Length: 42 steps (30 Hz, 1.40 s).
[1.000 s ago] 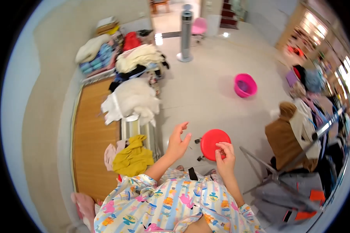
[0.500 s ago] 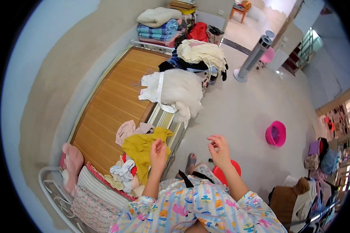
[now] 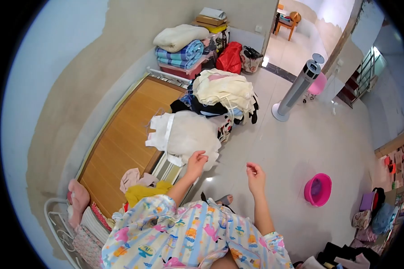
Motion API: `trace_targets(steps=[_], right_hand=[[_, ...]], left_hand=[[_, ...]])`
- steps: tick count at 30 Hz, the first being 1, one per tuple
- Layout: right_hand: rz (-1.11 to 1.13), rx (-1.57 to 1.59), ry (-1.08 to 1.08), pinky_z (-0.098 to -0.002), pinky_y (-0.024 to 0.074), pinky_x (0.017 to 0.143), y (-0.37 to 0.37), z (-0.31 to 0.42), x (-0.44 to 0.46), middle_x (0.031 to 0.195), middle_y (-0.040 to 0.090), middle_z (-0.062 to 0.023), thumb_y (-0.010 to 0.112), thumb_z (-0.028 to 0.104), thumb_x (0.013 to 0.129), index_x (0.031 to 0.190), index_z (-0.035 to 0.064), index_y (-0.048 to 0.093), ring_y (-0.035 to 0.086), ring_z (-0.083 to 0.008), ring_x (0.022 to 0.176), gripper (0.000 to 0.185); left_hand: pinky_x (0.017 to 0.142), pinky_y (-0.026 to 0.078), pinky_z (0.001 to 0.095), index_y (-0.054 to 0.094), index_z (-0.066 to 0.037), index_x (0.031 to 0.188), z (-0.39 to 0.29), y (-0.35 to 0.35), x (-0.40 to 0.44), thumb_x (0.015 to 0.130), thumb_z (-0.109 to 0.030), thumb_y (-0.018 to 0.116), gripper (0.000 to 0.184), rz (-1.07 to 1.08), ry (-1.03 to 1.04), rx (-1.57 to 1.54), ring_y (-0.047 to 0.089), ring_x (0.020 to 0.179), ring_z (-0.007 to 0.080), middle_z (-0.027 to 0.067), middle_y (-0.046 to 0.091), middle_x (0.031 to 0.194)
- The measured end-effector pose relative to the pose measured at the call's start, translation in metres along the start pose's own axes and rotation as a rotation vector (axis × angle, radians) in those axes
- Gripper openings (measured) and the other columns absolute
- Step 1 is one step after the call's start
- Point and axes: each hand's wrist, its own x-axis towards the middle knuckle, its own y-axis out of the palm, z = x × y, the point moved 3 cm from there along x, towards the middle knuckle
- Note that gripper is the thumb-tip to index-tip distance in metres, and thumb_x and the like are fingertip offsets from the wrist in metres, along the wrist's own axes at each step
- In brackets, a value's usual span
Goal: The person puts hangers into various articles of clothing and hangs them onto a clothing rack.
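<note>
My left hand point(image 3: 196, 164) hangs over the lower edge of a white dress point(image 3: 188, 134), its fingers loosely bent and apart with nothing in them. I cannot tell whether it touches the fabric. To its right, my right hand point(image 3: 256, 178) is held above the tiled floor, empty, fingers relaxed and slightly curled. The dress lies across the side of the bed point(image 3: 121, 139), its waist ribbon and straps toward the wall. Behind it rises a heap of cream and dark clothes point(image 3: 224, 92). A mustard-yellow garment point(image 3: 146, 192) lies near my left forearm, partly hidden by my sleeve.
A pink basin point(image 3: 318, 190) and a grey tower fan point(image 3: 298, 87) stand on the floor to the right. Folded bedding point(image 3: 180, 54) is stacked past the bed's far end. Bags and clothes point(image 3: 368, 215) crowd the right side. A white metal bed frame point(image 3: 54, 219) curves at lower left.
The view has shifted forward along the bed toward the white dress. My left hand has moved from beside the yellow garment to the dress's edge. My right hand's fingers have curled more.
</note>
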Motion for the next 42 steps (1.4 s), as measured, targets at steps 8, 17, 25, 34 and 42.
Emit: trace_targets(steps=[8, 17, 25, 34, 42], right_hand=[[0.066, -0.139, -0.114, -0.0311, 0.0491, 0.074, 0.01, -0.06, 0.166, 0.108, 0.057, -0.0114, 0.063, 0.006, 0.081, 0.116, 0.007, 0.062, 0.056, -0.0226, 0.098, 0.035], [0.097, -0.263, -0.15, -0.0339, 0.0492, 0.076, 0.06, -0.105, 0.332, 0.104, 0.06, -0.0132, 0.063, 0.006, 0.08, 0.111, 0.0063, 0.064, 0.057, -0.0244, 0.092, 0.031], [0.274, -0.388, 0.111, -0.0301, 0.0524, 0.073, 0.147, -0.089, 0.482, 0.104, 0.065, -0.0104, 0.064, 0.006, 0.082, 0.109, 0.0036, 0.066, 0.062, -0.0176, 0.084, 0.027], [0.344, -0.311, 0.146, -0.027, 0.0513, 0.07, 0.163, -0.105, 0.55, 0.091, 0.068, -0.007, 0.062, 0.005, 0.084, 0.105, 0.0021, 0.067, 0.062, -0.0136, 0.072, 0.022], [0.391, -0.256, 0.02, -0.0235, 0.0469, 0.064, 0.144, -0.098, 0.615, 0.08, 0.067, -0.0049, 0.06, 0.008, 0.088, 0.104, 0.0015, 0.067, 0.057, -0.0092, 0.068, 0.019]], left_hand=[[0.067, 0.048, 0.0247, 0.056, 0.0, 0.119, 0.039, 0.061, 0.17, 0.087, -0.012, 0.061, 0.034, -0.081, 0.026, 0.219, 0.065, 0.083, 0.0159, 0.0096, 0.068, 0.094], [0.063, 0.048, 0.0263, 0.059, 0.001, 0.114, 0.132, -0.009, 0.399, 0.082, -0.01, 0.062, 0.034, -0.367, -0.179, 0.211, 0.062, 0.071, 0.0148, 0.0098, 0.067, 0.091], [0.092, 0.046, 0.0361, 0.057, 0.005, 0.121, 0.189, -0.035, 0.579, 0.08, -0.017, 0.065, 0.048, -0.52, -0.461, -0.025, 0.06, 0.108, 0.0303, 0.0199, 0.063, 0.116], [0.066, 0.048, 0.0369, 0.065, 0.0, 0.091, 0.175, -0.021, 0.64, 0.089, -0.015, 0.061, 0.016, -0.802, -0.563, -0.522, 0.062, 0.075, 0.0214, 0.0101, 0.066, 0.092], [0.068, 0.041, 0.0303, 0.064, -0.002, 0.089, -0.006, 0.031, 0.562, 0.083, -0.012, 0.065, 0.012, -0.803, 0.157, 0.359, 0.048, 0.075, 0.0196, 0.0074, 0.049, 0.077]])
